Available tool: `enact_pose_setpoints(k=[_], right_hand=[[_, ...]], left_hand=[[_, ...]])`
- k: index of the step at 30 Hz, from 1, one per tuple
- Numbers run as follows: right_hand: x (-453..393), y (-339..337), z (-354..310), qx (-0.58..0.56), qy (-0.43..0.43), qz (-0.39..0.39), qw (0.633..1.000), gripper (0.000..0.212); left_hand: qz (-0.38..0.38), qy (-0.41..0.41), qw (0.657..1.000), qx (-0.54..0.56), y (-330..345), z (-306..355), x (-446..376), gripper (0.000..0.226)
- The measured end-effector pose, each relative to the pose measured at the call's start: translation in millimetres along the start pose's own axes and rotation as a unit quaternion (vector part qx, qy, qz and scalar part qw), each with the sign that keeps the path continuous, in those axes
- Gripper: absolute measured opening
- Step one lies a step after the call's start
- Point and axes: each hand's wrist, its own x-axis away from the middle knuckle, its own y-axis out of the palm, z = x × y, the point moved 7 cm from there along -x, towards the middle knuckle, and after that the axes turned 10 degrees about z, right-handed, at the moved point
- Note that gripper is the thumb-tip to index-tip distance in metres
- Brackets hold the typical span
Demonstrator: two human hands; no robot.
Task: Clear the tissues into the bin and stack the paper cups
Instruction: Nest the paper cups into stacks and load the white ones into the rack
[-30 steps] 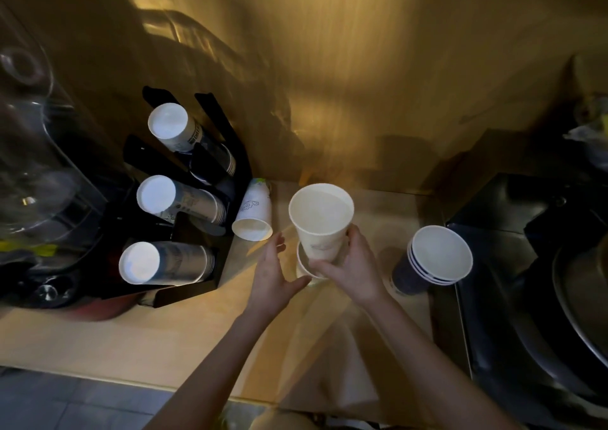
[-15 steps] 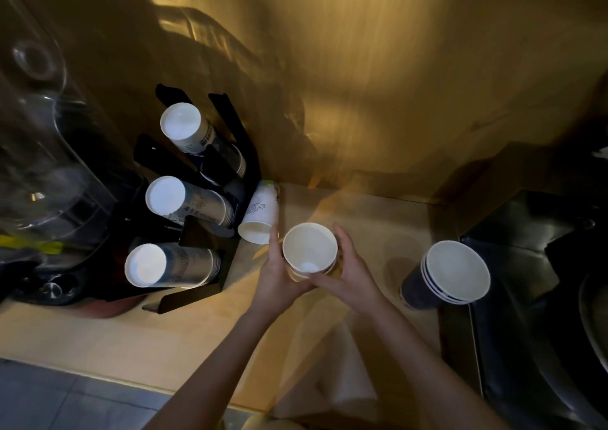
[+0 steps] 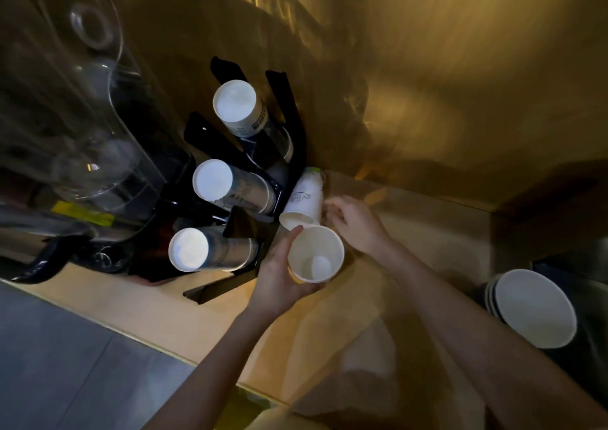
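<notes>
My left hand holds a stack of white paper cups, mouth up, just above the wooden counter. Right behind it an upside-down white paper cup with a small drawing leans against the black rack. My right hand reaches to that cup's right side, fingers curled and touching or almost touching it; nothing is held in it. At the right edge of the counter stands a stack of dark cups with white insides. No tissues or bin are in view.
A black cup rack at the left holds three tubes of stacked cups pointing toward me. Clear plastic containers stand further left. A wooden wall rises behind the counter; a dark sink area lies right. Grey floor is below.
The raised cup was lowered into the one on the counter. My left hand took the stack and shifted it left; my right hand let go and moved to the upside-down cup.
</notes>
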Motion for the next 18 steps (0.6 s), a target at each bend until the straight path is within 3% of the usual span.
enact_pose_setpoints(k=[4,8,10,13,18], right_hand=[[-23,36,-11,0.132,-0.097,-0.099,0.981,0.058],[-35,53,-7,0.211,-0.094,-0.16,0.96,0.058],[-33,45,-5,0.197,-0.092,-0.115,0.969,0.05],[-28,16,-1,0.157,-0.078,0.041,0.984,0.039],[-21,-44,15,-0.012,0.069,0.219,0.973,0.027]], left_hand=[[0.002,-0.006,1.0,-0.001,0,-5,0,0.1],[-0.013,0.0,1.0,0.008,7,-1,-1,0.099],[-0.018,-0.001,1.0,0.015,10,-1,-1,0.098],[-0.023,-0.01,0.999,0.028,13,-3,-1,0.097],[-0.025,-0.005,0.999,0.039,14,-3,0,0.094]])
